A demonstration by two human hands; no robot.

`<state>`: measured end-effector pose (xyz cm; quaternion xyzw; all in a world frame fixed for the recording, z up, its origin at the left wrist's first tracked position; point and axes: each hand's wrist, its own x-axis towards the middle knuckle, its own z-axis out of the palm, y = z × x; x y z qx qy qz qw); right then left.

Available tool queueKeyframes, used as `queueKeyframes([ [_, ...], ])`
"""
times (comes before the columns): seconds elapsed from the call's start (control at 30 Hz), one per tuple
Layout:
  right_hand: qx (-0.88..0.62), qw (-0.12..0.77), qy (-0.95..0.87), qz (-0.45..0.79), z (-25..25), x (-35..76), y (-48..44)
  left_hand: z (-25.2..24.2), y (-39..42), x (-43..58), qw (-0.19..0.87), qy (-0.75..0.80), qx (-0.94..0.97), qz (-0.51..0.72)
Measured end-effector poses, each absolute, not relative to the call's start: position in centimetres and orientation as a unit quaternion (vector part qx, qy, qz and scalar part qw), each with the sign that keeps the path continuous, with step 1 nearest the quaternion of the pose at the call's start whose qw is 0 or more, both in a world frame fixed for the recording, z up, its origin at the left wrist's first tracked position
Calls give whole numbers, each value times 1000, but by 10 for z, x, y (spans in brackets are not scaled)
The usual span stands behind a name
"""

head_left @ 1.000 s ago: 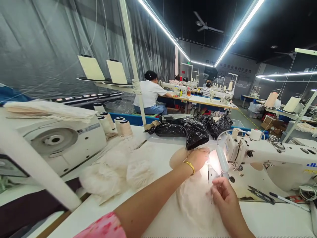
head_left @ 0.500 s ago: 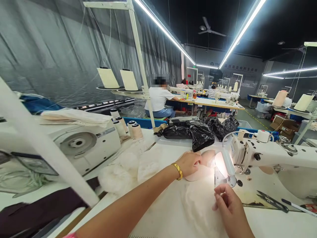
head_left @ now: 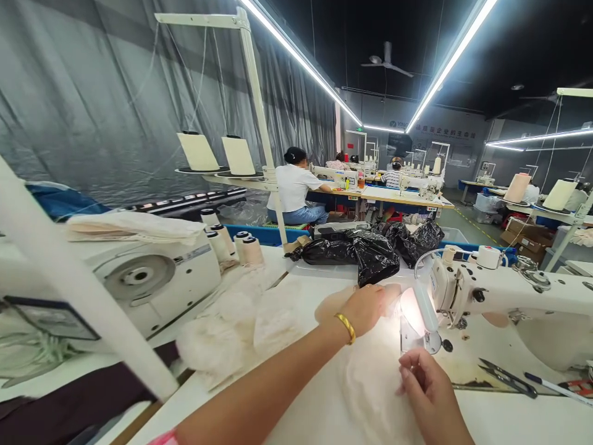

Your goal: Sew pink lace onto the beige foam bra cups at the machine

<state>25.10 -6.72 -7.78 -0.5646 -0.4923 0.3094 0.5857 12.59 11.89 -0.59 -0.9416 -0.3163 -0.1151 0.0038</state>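
Note:
My left hand [head_left: 367, 306], with a gold bangle at the wrist, reaches over the table beside the lit needle area. Its fingers stretch forward onto a beige fabric piece [head_left: 393, 295] by the lamp; their tips are partly blurred. Another beige piece [head_left: 328, 304] lies left of that hand. In front of the sewing machine [head_left: 486, 287], my right hand [head_left: 428, 386] is closed, thumb and fingertips together; what they pinch, if anything, is hidden. Pale, scallop-edged fabric [head_left: 365, 395] spreads between my forearms, near the right hand's fingertips.
Black plastic bags [head_left: 370, 250] lie behind the work area. Thread snips [head_left: 507, 377] and a pen [head_left: 553, 386] rest at right. Cream fabric pieces [head_left: 222, 334], thread cones [head_left: 241, 247] and a thread stand [head_left: 264, 117] are at left. A person [head_left: 296, 188] sits farther back.
My left hand has moved right and slightly forward, to the beige piece by the lamp. A beige piece now shows farther left, behind the hand. My right hand stays nearly in place.

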Motion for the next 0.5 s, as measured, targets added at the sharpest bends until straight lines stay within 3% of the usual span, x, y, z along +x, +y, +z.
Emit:
queueKeyframes([
  [0.17,-577,584,-482,305,-71,255,-67,-11,132,154,-27,-334,-936,-110],
  [0.3,-577,572,-475,338,-63,259,-69,8,124,143,-81,-381,-904,-177],
  [0.4,-575,578,-448,368,-56,262,-70,24,103,119,-148,-422,-863,-233],
  [0.5,-578,580,-421,390,-50,265,-72,32,69,90,-285,-411,-829,-251],
])
